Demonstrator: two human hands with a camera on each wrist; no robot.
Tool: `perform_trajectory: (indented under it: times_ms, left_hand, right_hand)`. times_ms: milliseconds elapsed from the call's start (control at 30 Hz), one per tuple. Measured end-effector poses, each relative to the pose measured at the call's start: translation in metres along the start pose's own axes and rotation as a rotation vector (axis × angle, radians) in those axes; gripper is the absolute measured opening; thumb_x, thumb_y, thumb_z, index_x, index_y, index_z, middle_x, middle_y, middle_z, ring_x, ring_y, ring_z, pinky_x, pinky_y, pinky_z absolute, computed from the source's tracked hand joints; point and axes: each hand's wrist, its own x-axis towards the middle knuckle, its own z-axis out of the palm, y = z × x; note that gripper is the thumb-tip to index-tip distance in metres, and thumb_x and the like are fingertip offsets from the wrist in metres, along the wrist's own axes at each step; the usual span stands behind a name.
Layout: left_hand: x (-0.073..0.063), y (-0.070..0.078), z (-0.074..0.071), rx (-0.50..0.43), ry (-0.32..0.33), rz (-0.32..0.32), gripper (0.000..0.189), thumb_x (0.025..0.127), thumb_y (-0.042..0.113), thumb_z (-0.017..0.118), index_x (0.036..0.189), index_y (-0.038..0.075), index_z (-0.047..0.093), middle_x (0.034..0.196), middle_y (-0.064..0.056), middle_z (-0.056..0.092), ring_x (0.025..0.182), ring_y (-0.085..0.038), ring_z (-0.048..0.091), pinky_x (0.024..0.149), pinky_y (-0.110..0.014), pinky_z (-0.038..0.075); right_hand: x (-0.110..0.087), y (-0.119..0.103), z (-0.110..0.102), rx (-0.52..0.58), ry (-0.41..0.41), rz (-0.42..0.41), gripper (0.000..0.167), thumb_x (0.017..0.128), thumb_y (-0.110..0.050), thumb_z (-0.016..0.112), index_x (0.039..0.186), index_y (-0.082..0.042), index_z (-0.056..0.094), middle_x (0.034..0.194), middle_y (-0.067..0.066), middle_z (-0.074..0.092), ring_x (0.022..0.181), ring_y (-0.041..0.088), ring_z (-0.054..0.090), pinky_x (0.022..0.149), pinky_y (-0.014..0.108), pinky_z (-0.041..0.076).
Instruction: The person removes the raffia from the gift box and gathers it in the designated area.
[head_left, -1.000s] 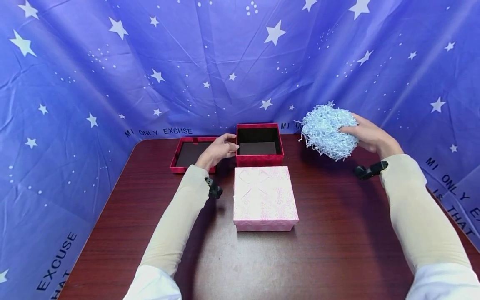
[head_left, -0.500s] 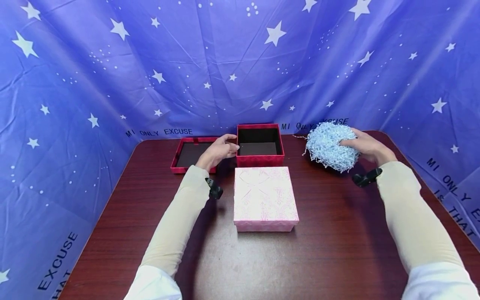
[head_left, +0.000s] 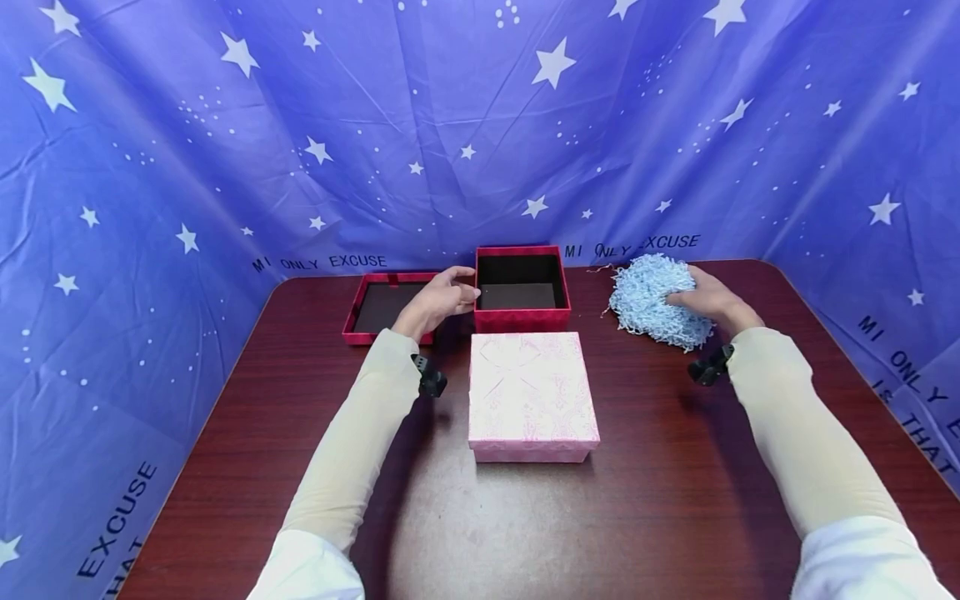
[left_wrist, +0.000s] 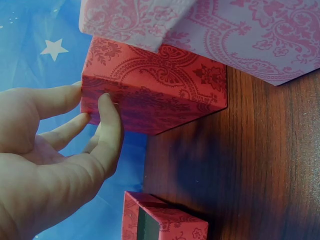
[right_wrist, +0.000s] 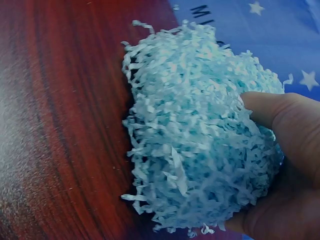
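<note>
Right side: I monitor the right hand (head_left: 708,296) gripping a loose, rounded bundle of pale blue shredded paper (head_left: 651,287). In the right wrist view, the thumb (right_wrist: 265,106) presses into the near face of the bundle; part of the grasp is hidden behind the paper.

Change: one second ago the bundle hangs above the counter (head_left: 525,529); now it sits lower and appears to rest on the surface near the back edge, to the right of the open red rectangular cardboard box (head_left: 521,320) and apart from it. I judge this to be a set-down close to complete, with release not yet done.

Left side: the left hand (head_left: 438,302) holds the same position throughout. Its digits are spread and slightly bent, touching the left wall of the red box without wrapping round it. I read this as steadying the box, whose dark lining shows through the open top.

Surroundings: a pink patterned square box (head_left: 532,387), lid on, stands just in front of the red box; I cannot tell whether they touch. A shallow red lid (head_left: 362,339), dark inside facing up, lies left of the red box, partly behind the left hand.
</note>
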Motion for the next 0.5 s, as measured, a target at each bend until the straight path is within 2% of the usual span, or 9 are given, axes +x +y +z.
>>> perform_trajectory:
  times_ms: [33, 133, 367, 500]
  left_hand:
    - [0.0, 0.0, 0.0, -0.001, -0.001, -0.002, 0.055, 0.094, -0.006, 0.05, 0.144, 0.006, 0.033, 0.114, -0.017, 0.053, 0.132, -0.036, 0.043, 0.108, -0.042, 0.04]
    - [0.0, 0.0, 0.0, 0.005, -0.006, -0.002, 0.055, 0.094, -0.006, 0.05, 0.144, 0.007, 0.032, 0.123, -0.021, 0.052, 0.132, -0.035, 0.043, 0.108, -0.042, 0.04]
    - [0.0, 0.001, 0.0, 0.01, -0.009, -0.006, 0.055, 0.094, -0.005, 0.05, 0.144, 0.007, 0.032, 0.132, -0.024, 0.047, 0.132, -0.036, 0.043, 0.108, -0.041, 0.04]
    - [-0.001, 0.002, -0.001, 0.038, -0.004, -0.01, 0.054, 0.094, -0.003, 0.051, 0.144, 0.006, 0.032, 0.139, -0.027, 0.043, 0.132, -0.036, 0.044, 0.108, -0.042, 0.04]
  right_hand:
    - [0.0, -0.001, 0.001, -0.016, 0.002, 0.002, 0.083, 0.096, -0.019, 0.053, 0.151, 0.0, -0.006, 0.154, 0.032, 0.007, 0.139, 0.051, 0.014, 0.111, 0.063, 0.021]
    - [0.0, -0.004, 0.003, -0.038, 0.011, 0.009, 0.084, 0.095, -0.02, 0.053, 0.15, 0.002, -0.007, 0.153, 0.034, 0.008, 0.138, 0.052, 0.015, 0.11, 0.064, 0.022]
    - [-0.007, -0.013, -0.005, -0.102, -0.023, 0.045, 0.095, 0.095, -0.034, 0.056, 0.149, -0.003, -0.016, 0.153, 0.032, -0.008, 0.138, 0.055, 0.002, 0.109, 0.068, 0.014]
    - [-0.013, -0.02, -0.015, -0.087, -0.014, 0.044, 0.098, 0.094, -0.044, 0.055, 0.15, -0.009, -0.016, 0.152, 0.036, -0.003, 0.137, 0.057, 0.008, 0.108, 0.069, 0.019]
